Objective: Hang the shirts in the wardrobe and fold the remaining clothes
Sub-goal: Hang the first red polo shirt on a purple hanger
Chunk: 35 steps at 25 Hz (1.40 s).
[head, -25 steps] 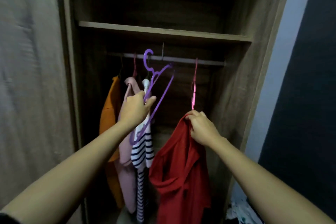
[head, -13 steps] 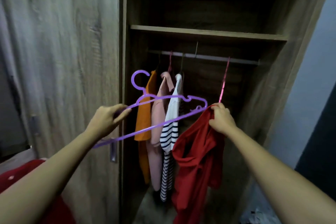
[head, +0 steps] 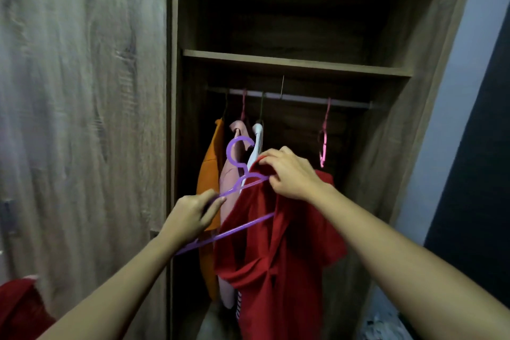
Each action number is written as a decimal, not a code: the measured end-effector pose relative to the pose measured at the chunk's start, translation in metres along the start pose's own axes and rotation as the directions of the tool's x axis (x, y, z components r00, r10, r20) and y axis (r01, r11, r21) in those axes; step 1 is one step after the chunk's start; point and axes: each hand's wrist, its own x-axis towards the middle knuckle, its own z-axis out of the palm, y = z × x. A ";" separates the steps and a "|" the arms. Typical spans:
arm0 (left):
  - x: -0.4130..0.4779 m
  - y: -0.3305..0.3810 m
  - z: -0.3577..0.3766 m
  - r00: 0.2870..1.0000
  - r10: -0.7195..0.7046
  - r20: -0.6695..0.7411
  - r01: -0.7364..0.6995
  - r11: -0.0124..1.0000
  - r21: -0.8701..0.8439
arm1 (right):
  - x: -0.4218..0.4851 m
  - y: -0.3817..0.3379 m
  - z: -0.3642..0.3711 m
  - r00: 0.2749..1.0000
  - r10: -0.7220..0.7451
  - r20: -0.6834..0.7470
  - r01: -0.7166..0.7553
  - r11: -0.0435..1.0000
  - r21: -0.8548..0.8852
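Observation:
A purple plastic hanger (head: pixel 237 226) is tilted in front of the open wardrobe, and my left hand (head: pixel 193 214) grips its left arm. My right hand (head: pixel 289 174) pinches the collar of a red shirt (head: pixel 276 257) and holds it over the hanger's right end, which is hidden inside the cloth. The shirt hangs down from that hand. On the rail (head: pixel 298 97) behind hang an orange garment (head: pixel 211 174), a pink one (head: pixel 230 182) and a white striped one (head: pixel 258 135).
An empty pink hanger (head: pixel 323 141) hangs on the right part of the rail. A wooden shelf (head: pixel 295 63) runs above it. The closed wardrobe door (head: pixel 82 119) fills the left. Red cloth (head: pixel 19 309) lies at the lower left, and patterned fabric (head: pixel 386 326) at the lower right.
The purple hanger came off the rail and down to the left. My right hand has drawn the red shirt left, off the pink hanger and onto the purple hanger's right end.

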 end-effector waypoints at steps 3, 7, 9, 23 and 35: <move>0.006 -0.002 -0.008 0.996 -0.037 -0.075 0.031 0.996 -0.084 | 0.001 0.004 -0.001 0.993 -0.091 -0.081 0.082 0.991 -0.101; 0.025 -0.005 -0.023 0.986 -0.105 -0.128 0.127 0.976 0.178 | 0.016 0.003 -0.007 0.941 -0.132 -0.311 0.054 0.967 -0.247; 0.026 0.001 -0.021 0.941 -0.204 -0.268 0.287 0.904 0.317 | 0.024 -0.006 -0.009 0.930 -0.124 -0.345 0.031 0.964 -0.264; -0.043 -0.021 0.039 0.565 -0.651 0.508 0.793 0.598 -0.116 | -0.031 0.018 -0.026 0.939 -0.067 -0.337 -0.009 0.976 -0.217; 0.042 0.052 -0.027 0.778 -0.513 0.363 0.390 0.847 0.360 | -0.067 0.010 0.025 0.891 0.367 -0.267 -0.400 0.913 -0.080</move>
